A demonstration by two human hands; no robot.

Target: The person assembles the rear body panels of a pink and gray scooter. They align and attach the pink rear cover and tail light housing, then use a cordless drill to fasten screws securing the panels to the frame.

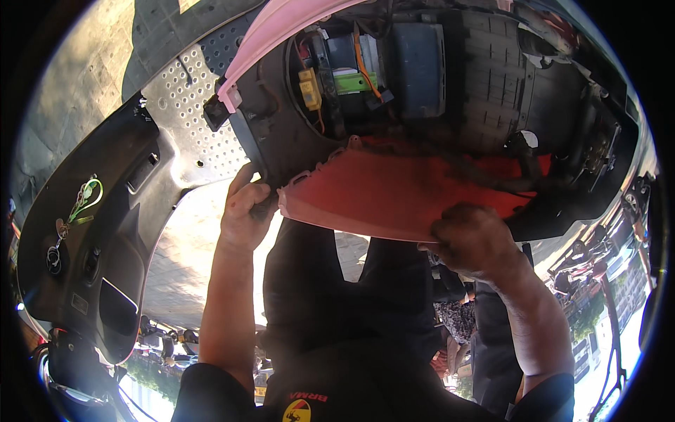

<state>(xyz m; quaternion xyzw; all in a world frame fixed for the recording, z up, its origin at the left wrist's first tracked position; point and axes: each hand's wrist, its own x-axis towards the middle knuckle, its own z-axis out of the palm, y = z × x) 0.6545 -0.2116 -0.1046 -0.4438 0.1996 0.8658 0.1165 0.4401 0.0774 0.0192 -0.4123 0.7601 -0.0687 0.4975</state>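
Observation:
A red scooter side panel [380,186] lies along the near side of the opened scooter body, its clipped edge toward the upper left. My right hand [472,238] is closed over the panel's near edge, toward its right end. Beside the panel's left tip, my left hand [246,211] is curled at the dark plastic edge; a dark piece shows at its fingers, too shaded to make out. A pink panel [274,35] arches along the far side of the body.
Inside the body sit a dark blue box [420,70], a yellow connector [309,89], a green strip [355,83] and orange wires. At left are the perforated metal footboard [204,105] and black front shield [84,232], with keys [62,231] hanging there. Another person's legs [492,337] stand behind.

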